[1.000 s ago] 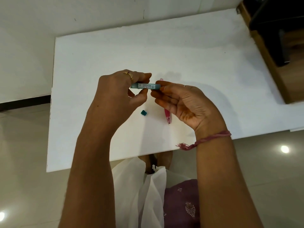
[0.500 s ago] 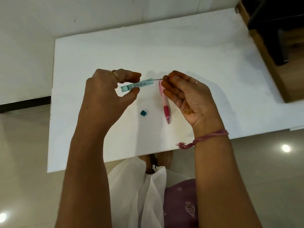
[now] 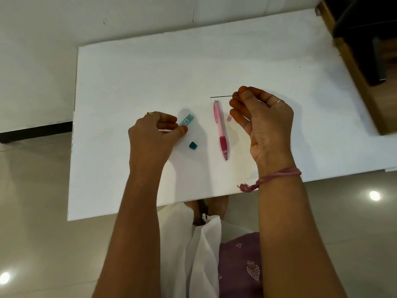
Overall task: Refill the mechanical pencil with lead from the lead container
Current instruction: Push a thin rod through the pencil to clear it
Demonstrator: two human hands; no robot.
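A pink mechanical pencil (image 3: 220, 130) lies on the white table (image 3: 150, 72), tip toward me, its back end uncapped. Its small pink cap (image 3: 229, 118) rests just right of it. My right hand (image 3: 262, 119) pinches a thin black lead (image 3: 221, 96) that points left, above the pencil's back end. My left hand (image 3: 154, 134) holds the teal lead container (image 3: 186, 120) low at the table, left of the pencil. The container's dark teal cap (image 3: 193, 145) lies on the table between my left hand and the pencil.
The table's near edge runs just above my lap. A wooden cabinet (image 3: 361, 67) with a dark object on it stands at the right, past the table's edge. Tiled floor shows on both sides.
My right hand drew a lead out of the container and moved right with it. My left hand lowered the container down and left, toward the table.
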